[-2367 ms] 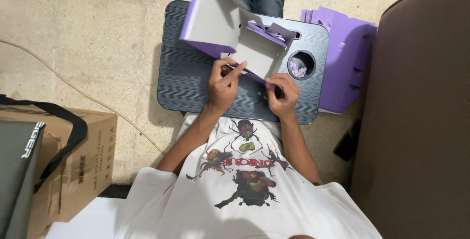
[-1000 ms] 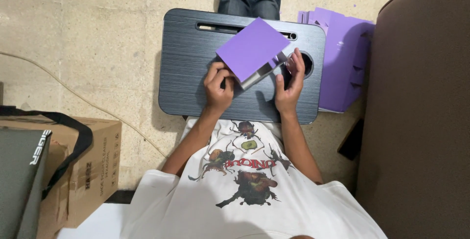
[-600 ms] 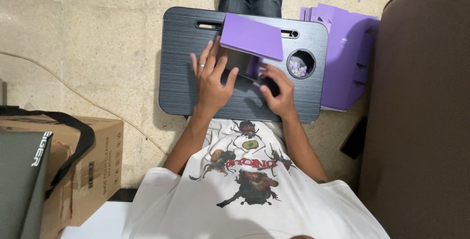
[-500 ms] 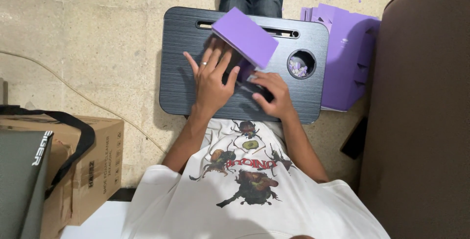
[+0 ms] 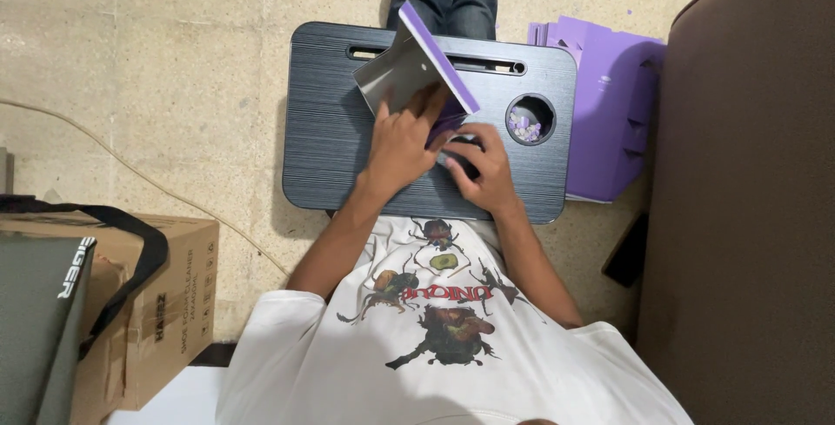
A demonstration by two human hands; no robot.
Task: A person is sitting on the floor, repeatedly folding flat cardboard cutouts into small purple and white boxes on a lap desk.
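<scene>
A purple cardboard box with a grey inside stands tilted on a black lap desk, one flap raised toward the far edge. My left hand lies on the grey inner panel, with its fingers reaching up under the raised flap. Just to its right, my right hand grips the box's lower purple part near the desk's front edge. What sits under its fingers is hidden.
A round cup hole in the desk holds small purple scraps. Flat purple cardboard sheets lie on the floor to the right, beside a brown sofa. A cardboard carton with a dark bag stands at the left.
The box lay with its purple side up. Now its flap is raised and the grey inside shows. My left hand has moved up onto that panel.
</scene>
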